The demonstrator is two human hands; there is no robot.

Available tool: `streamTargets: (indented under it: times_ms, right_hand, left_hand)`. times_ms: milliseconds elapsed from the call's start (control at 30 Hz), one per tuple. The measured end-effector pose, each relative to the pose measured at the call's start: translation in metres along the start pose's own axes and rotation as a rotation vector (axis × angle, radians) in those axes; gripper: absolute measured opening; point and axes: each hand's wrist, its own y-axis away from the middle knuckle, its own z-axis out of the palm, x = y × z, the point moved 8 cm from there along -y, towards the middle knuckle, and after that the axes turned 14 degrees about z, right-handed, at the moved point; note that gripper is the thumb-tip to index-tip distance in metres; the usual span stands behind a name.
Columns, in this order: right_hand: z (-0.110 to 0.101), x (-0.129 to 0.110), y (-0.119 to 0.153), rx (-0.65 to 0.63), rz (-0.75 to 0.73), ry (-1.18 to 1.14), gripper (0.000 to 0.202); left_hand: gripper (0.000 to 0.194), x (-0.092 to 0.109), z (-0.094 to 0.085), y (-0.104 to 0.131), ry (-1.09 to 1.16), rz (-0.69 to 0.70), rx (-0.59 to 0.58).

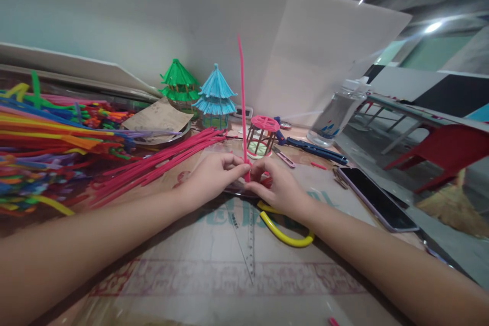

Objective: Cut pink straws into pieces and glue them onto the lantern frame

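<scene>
A pink pipe cleaner (pixel 243 97) stands upright between my hands, its lower end pinched in my fingers. My left hand (pixel 217 175) grips it from the left, thumb and fingers closed. From the right, my right hand (pixel 275 183) pinches the same low part, with a bit of pink showing between its fingers. Just behind them stands a small round frame (pixel 263 135) with a pink top ring and brown posts. Scissors with yellow handles (pixel 288 237) lie under my right wrist. A clear set square (pixel 246 244) lies in front of my hands.
A bundle of pink pipe cleaners (pixel 160 165) and a multicoloured heap (pixel 49 147) lie left. Behind are green (pixel 178 79) and blue (pixel 216 91) roofed models. Pliers (pixel 317 150), a phone (pixel 376 198) and a clear jug (pixel 332 117) are on the right.
</scene>
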Motion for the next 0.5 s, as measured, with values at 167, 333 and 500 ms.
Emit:
streamTargets:
  times_ms: [167, 333, 500]
  right_hand:
    - [-0.003, 0.006, -0.002, -0.030, 0.086, -0.220, 0.014]
    - [-0.003, 0.012, -0.005, -0.027, 0.163, -0.266, 0.016]
    - [-0.003, 0.004, -0.004, -0.011, 0.121, -0.171, 0.017]
  left_hand:
    - [0.028, 0.014, 0.001, 0.001, -0.178, 0.115, -0.023]
    - [0.026, 0.019, 0.010, 0.004, -0.290, 0.148, -0.105]
    - [0.022, 0.022, 0.012, 0.007, -0.417, 0.195, -0.149]
